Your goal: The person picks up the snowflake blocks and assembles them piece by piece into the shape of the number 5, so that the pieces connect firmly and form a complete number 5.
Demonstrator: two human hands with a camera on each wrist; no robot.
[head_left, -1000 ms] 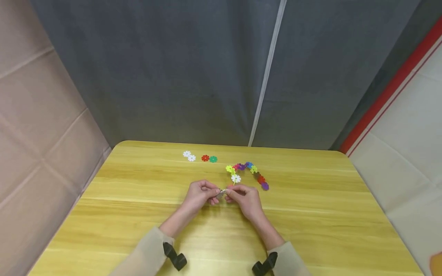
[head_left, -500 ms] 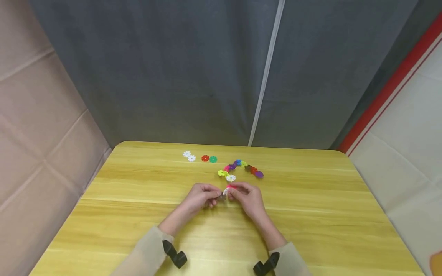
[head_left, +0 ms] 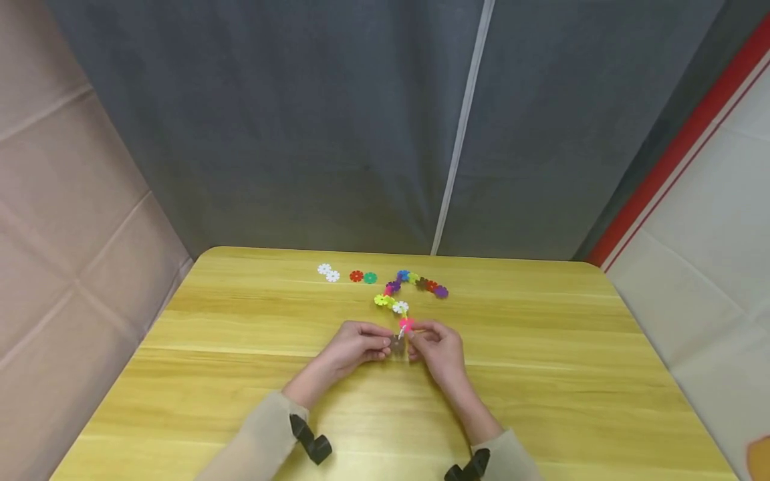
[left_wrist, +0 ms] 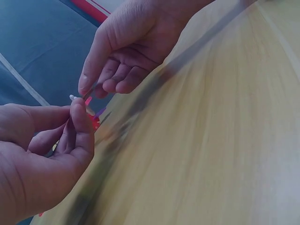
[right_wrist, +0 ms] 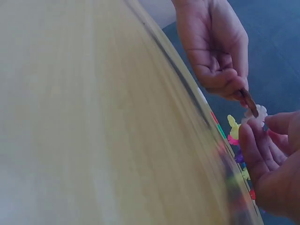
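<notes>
1. A chain of snowflake-shaped plastic discs (head_left: 404, 288) already hangs together: purple, brown, red, yellow-green, blue, pink, yellow and white pieces curve across the far middle of the yellow wooden table (head_left: 541, 374) and run down to the hands.
2. The near end of the chain, a pink disc (head_left: 407, 325), sits pinched in the right hand (head_left: 438, 347); its thumb and forefinger close on the disc's edge, the other fingers loosely curled.
3. The left hand (head_left: 355, 346) pinches a brown disc (head_left: 397, 345) between thumb and forefinger and holds it edge-on against the pink one. In the right wrist view the brown disc (right_wrist: 250, 102) stands tilted just at the white disc (right_wrist: 255, 114); whether its slot is already seated cannot be told from these pictures.
4. So, as a judgement, the work stands well past halfway: about ten pieces are joined and one is at the joint.
5. Four loose discs lie untouched in a row at the far edge, well apart from the hands: two white discs (head_left: 328, 272), a red disc (head_left: 356, 276) and a green disc (head_left: 369, 278).
</notes>
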